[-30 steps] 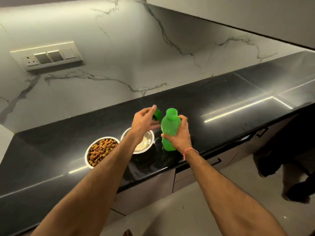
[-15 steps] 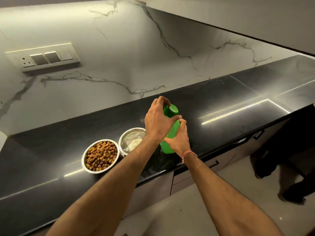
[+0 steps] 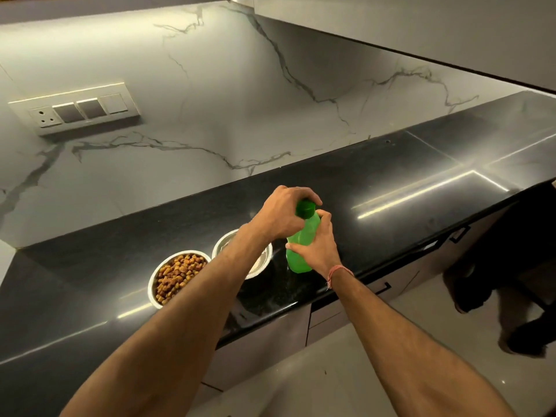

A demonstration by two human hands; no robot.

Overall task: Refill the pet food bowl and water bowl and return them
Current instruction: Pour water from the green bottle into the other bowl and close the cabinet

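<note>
A green plastic bottle (image 3: 301,251) stands on the black countertop (image 3: 376,182). My right hand (image 3: 316,245) is wrapped around its body. My left hand (image 3: 285,212) covers the bottle's top, fingers closed on the green cap (image 3: 305,208). Left of the bottle sits a steel water bowl (image 3: 224,242), partly hidden under my left forearm. Further left is a steel food bowl (image 3: 171,275) full of brown kibble.
A marble backsplash with a switch panel (image 3: 75,111) rises behind the counter. Drawers (image 3: 388,287) run below the counter edge. A dark animal (image 3: 505,266) stands on the floor at the right, close to the cabinets.
My left hand carried the green cap from beside the bottle onto its mouth and now grips it there. My right hand kept hold of the bottle.
</note>
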